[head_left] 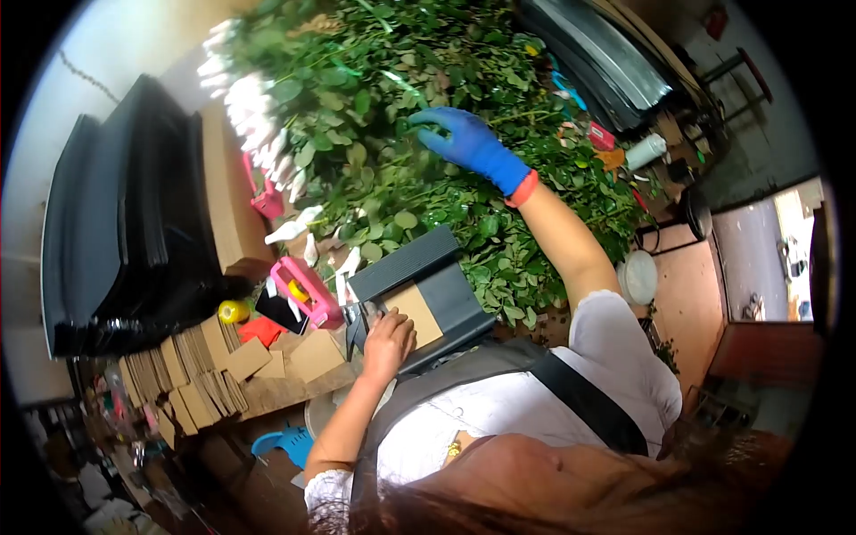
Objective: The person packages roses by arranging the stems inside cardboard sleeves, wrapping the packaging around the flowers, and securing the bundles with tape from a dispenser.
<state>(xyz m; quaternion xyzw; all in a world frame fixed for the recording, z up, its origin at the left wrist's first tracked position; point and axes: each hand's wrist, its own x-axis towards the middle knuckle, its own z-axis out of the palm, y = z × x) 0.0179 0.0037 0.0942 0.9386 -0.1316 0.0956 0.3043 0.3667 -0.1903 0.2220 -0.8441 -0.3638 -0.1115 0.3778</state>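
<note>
Though the gloved right hand [459, 143] is spread over leaves [339, 98], whether the left hand [390, 341] grips the cardboard [423, 312] is unclear

Right hand [455, 138] wears a blue glove [489, 156] of matt fabric; orange-red cuff [522, 189] also cloth. Brown card [425, 312] by the left hand [390, 343]: matt, smooth, paper-based. Dark block [406, 261]: ridged, low sheen, material undetermined. Leaves [392, 178]: partly glossy. Pink holder [327, 313]: smooth, shiny plastic. Yellow roll [234, 311]: glossy. Black sheets [152, 196] at left: smooth, plastic-looking, sheen noted. Worktop [287, 390]: wood, matt. White shirt [615, 343]: cloth, matt.
</note>
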